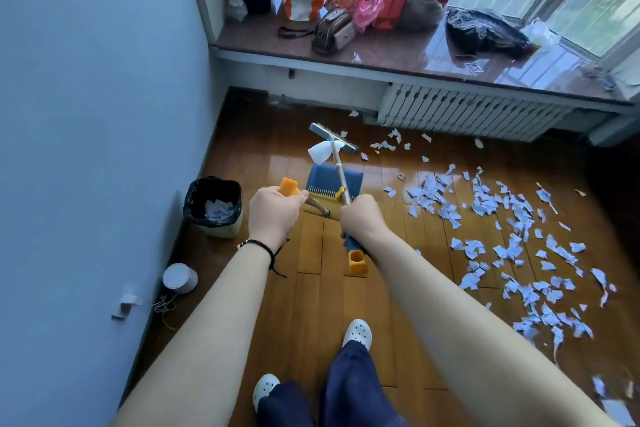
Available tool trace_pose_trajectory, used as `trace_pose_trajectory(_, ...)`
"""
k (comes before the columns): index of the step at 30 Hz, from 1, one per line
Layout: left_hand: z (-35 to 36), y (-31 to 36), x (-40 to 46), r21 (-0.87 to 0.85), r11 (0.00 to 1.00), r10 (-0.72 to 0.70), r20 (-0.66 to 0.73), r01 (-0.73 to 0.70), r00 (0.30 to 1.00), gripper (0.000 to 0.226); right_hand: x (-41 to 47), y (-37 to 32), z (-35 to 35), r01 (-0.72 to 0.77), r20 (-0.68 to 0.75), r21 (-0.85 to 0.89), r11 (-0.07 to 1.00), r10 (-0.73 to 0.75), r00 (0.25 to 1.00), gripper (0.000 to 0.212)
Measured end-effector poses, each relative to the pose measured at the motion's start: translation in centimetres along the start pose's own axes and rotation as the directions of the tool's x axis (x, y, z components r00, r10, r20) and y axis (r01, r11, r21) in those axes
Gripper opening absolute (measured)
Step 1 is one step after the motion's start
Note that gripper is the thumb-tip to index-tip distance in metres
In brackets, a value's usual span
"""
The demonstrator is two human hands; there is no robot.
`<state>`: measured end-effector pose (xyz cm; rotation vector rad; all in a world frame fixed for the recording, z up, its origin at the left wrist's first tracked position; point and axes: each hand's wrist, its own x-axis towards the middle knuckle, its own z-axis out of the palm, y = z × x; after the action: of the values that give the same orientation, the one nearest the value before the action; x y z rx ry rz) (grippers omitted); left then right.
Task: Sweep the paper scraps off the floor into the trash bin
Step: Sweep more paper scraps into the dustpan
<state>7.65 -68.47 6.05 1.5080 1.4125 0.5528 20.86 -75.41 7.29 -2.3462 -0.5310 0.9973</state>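
Several white paper scraps (pixel 512 229) lie scattered over the wooden floor on the right. My left hand (pixel 273 215) grips the yellow-capped handle of the blue dustpan (pixel 334 184), which sits on the floor ahead of me. My right hand (pixel 362 218) grips the broom handle; the blue broom head (pixel 334 138) rests on the floor beyond the dustpan, with a white piece of paper stuck near it. The trash bin (pixel 216 206), lined with a black bag and holding some scraps, stands by the left wall.
A blue wall runs along the left. A white round object (pixel 180 277) and wires lie at its foot. A radiator (pixel 467 111) sits under a windowsill loaded with bags. My feet in white shoes (pixel 356 333) stand on the floor.
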Motion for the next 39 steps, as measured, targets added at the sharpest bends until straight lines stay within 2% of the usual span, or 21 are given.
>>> trace_pose_trajectory(9, 11.7, 4.9, 3.4, 0.309, 0.944, 0.064, 0.181, -0.118, 0.981, 0.037, 9.1, 4.2, -8.4, -0.134, -0.004, 0.113, 0.984, 0.135, 0.991, 0.014)
trace_pose_trajectory(12, 15.5, 6.3, 5.2, 0.441, 0.876, 0.089, 0.254, -0.197, 0.963, 0.029, 13.0, 5.8, -11.9, -0.168, 0.044, 0.121, 0.978, 0.164, 0.986, 0.012)
trace_pose_trajectory(15, 17.9, 7.2, 6.7, 0.551, 0.793, 0.093, 0.31, -0.259, 0.946, 0.023, 15.4, 7.4, -14.7, -0.212, 0.074, 0.141, 0.967, 0.203, 0.976, 0.028)
trace_pose_trajectory(17, 19.9, 7.9, 7.5, 0.6, 0.746, 0.08, 0.349, -0.288, 0.934, 0.022, 17.4, 9.1, -16.5, -0.266, 0.094, 0.169, 0.949, 0.254, 0.963, 0.028)
trace_pose_trajectory(19, 21.4, 8.7, 8.4, 0.645, 0.698, 0.065, 0.374, -0.31, 0.925, 0.021, 19.1, 10.6, -17.8, -0.342, 0.128, 0.24, 0.908, 0.32, 0.939, 0.018)
trace_pose_trajectory(21, 22.9, 9.5, 9.3, 0.696, 0.632, 0.054, 0.399, -0.341, 0.915, 0.02, 20.7, 12.4, -18.8, -0.44, 0.172, 0.367, 0.82, 0.405, 0.898, 0.024)
trace_pose_trajectory(26, 26.0, 10.0, 11.4, 0.759, 0.506, 0.021, 0.465, -0.41, 0.885, 0.011, 23.4, 16.2, -20.1, -0.564, 0.263, 0.451, 0.692, 0.5, 0.825, 0.027)
trace_pose_trajectory(29, 28.6, 10.0, 12.9, 0.767, 0.467, -0.006, 0.5, -0.44, 0.866, 0.014, 25.1, 18.2, -20.6, -0.592, 0.249, 0.436, 0.678, 0.541, 0.803, 0.026)
trace_pose_trajectory(35, 32.3, 10.5, 16.1, 0.761, 0.427, -0.011, 0.544, -0.488, 0.839, 0.017, 26.7, 20.3, -20.9, -0.622, 0.27, 0.487, 0.613, 0.571, 0.775, 0.024)
trace_pose_trajectory(39, 35.9, 12.5, 19.1, 0.738, 0.412, -0.024, 0.595, -0.534, 0.804, 0.018, 28.6, 21.1, -21.9, -0.612, 0.234, 0.532, 0.585, 0.593, 0.771, 0.025)
